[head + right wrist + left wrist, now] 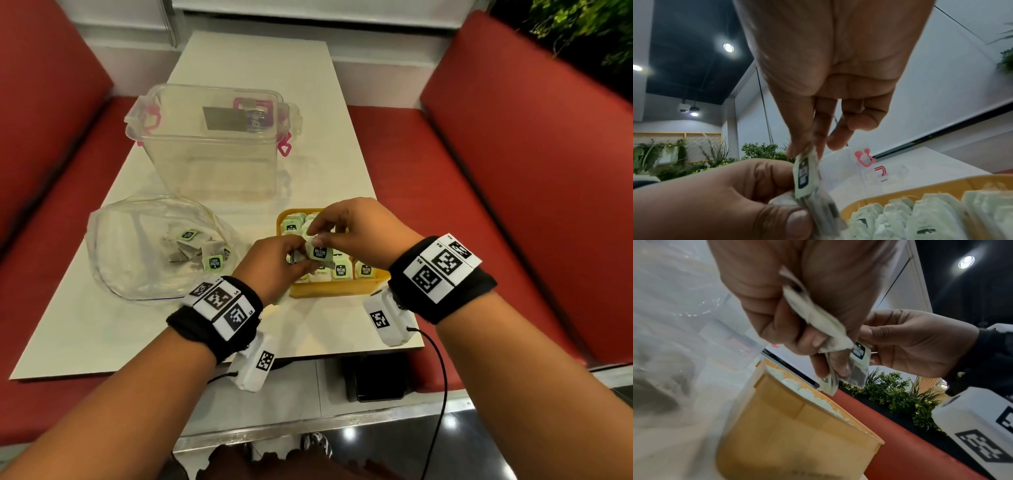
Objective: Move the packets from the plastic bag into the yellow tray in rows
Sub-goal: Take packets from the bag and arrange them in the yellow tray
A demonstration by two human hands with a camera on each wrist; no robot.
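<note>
I have both hands over the near left part of the tray [337,290], which sits just right of the bag [113,246]. My left hand [274,260] is curled around a small bunch of packets [818,318], thumb pressing them against the fingers. My right hand [356,233] pinches the top of one packet [321,253] from that bunch between thumb and forefinger, its other fingers loosely bent. That packet stands nearly upright, long axis vertical, its green label facing me, and it hangs directly above the tray's front rows. So the relation that matters is straight down: I judge the slot lies below and slightly right of the pinch, and the right hand is the nearer one to place it. The tray already holds rows of upright packets; how many gaps remain under my hands I cannot tell. A few loose packets [212,262] still lie in the bag, off to my left, closer to the left hand.
</note>
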